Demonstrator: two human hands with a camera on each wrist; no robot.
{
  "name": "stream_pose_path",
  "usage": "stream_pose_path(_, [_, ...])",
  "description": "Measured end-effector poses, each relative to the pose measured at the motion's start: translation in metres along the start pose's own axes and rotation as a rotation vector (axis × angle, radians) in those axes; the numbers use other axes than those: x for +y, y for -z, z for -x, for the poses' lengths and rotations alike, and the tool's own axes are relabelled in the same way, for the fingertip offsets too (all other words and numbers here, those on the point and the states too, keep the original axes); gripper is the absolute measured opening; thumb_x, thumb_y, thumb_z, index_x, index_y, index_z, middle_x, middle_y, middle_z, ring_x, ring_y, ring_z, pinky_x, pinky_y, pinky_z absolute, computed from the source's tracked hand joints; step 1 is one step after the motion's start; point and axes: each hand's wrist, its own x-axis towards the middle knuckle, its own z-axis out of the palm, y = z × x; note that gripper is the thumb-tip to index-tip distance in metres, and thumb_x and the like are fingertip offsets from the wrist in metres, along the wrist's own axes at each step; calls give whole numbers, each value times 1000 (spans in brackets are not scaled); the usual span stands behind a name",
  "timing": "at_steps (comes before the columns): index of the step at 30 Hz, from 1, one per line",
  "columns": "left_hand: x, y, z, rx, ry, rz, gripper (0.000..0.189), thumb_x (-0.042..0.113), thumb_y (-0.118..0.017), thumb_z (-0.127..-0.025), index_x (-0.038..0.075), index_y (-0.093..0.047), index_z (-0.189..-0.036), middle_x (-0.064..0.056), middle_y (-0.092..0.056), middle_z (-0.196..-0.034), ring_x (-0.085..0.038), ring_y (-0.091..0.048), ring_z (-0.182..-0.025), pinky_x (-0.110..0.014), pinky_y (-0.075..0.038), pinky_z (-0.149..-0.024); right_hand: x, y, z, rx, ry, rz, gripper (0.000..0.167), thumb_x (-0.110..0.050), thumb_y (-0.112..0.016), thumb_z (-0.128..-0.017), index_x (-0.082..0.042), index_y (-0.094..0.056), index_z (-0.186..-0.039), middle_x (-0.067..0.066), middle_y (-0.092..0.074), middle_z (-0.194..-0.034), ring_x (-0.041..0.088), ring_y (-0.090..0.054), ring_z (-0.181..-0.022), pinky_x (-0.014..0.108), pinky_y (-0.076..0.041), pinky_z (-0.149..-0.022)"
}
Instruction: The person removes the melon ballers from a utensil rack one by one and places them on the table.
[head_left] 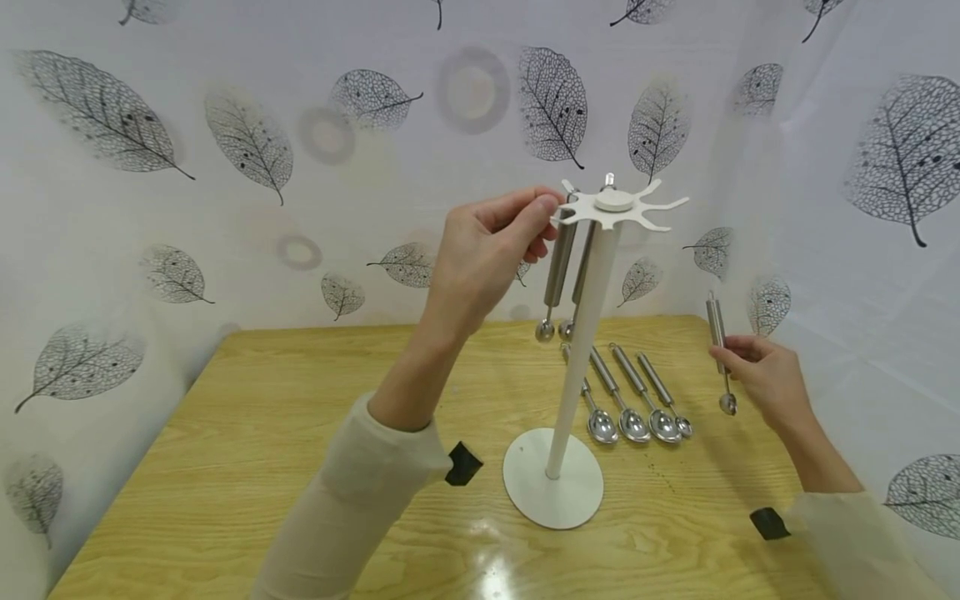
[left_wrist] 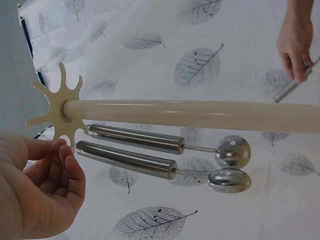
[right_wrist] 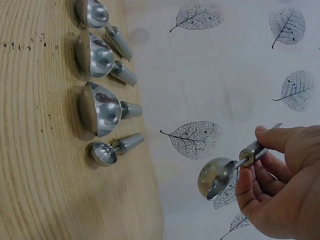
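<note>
My left hand [head_left: 480, 258] is raised at the top of a white hanging rack [head_left: 588, 333]. Thumb and forefinger pinch at a hook end, by the loop of a steel measuring spoon [left_wrist: 127, 159]; the fingers partly hide the contact. A second measuring spoon [left_wrist: 137, 138] hangs beside it, bowl down. My right hand [head_left: 772, 375], off to the right above the table, grips another small measuring spoon [right_wrist: 216, 177] by its handle, with the bowl hanging down. In the right wrist view, thumb and fingers close around that handle.
Several measuring spoons [head_left: 633, 425] lie in a row on the wooden table [head_left: 300, 433], right of the rack's round base [head_left: 555, 508]. A leaf-patterned curtain [head_left: 262, 275] stands behind the table and along its right side.
</note>
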Motion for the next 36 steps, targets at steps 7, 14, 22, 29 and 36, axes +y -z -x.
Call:
stream_pose_path(7, [0, 0, 0, 2, -8, 1, 18, 10, -67, -102, 0, -77, -113, -10, -69, -83, -15, -58, -70, -23, -54, -65, 16, -6, -4, -15, -33, -13, 54, -27, -69, -102, 17, -57, -131, -22, -63, -86, 1, -62, -75, 15, -55, -64])
stream_pose_path(14, [0, 2, 0, 2, -2, 3, 18, 10, -68, -102, 0, -77, -114, -10, -69, -84, -15, -58, -70, -23, -53, -65, 29, -13, -7, -25, -45, -1, 54, -26, -68, -102, 18, -56, -130, -18, -63, -87, 0, -61, -75, 16, -57, -65])
stream_pose_path(22, [0, 1, 0, -4, -13, 7, 19, 10, -68, -102, -1, -77, -114, -10, -69, -84, -15, -59, -70, -24, -54, -66, 44, -22, -11, -36, -46, 31, 52, -23, -70, -101, 20, -58, -128, 4, -70, -93, 0, -62, -72, 19, -57, -62])
stream_pose_path(29, [-1, 0, 0, -7, -18, 10, 19, 10, -67, -102, -1, -77, -114, -10, -69, -84, -16, -58, -70, -23, -54, -65, 52, -28, -14, -90, -105, 61, 56, -25, -70, -101, 21, -55, -129, 15, -70, -100, 2, -60, -71, 18, -55, -62])
stream_pose_path(36, [-1, 0, 0, -7, -11, 8, 19, 10, -67, -102, 0, -77, -113, -10, -69, -83, -16, -58, -70, -22, -53, -64, 56, -35, -18, -120, -138, 177, 56, -32, -69, -101, 17, -59, -128, 25, -71, -106, 11, -61, -76, 22, -53, -62])
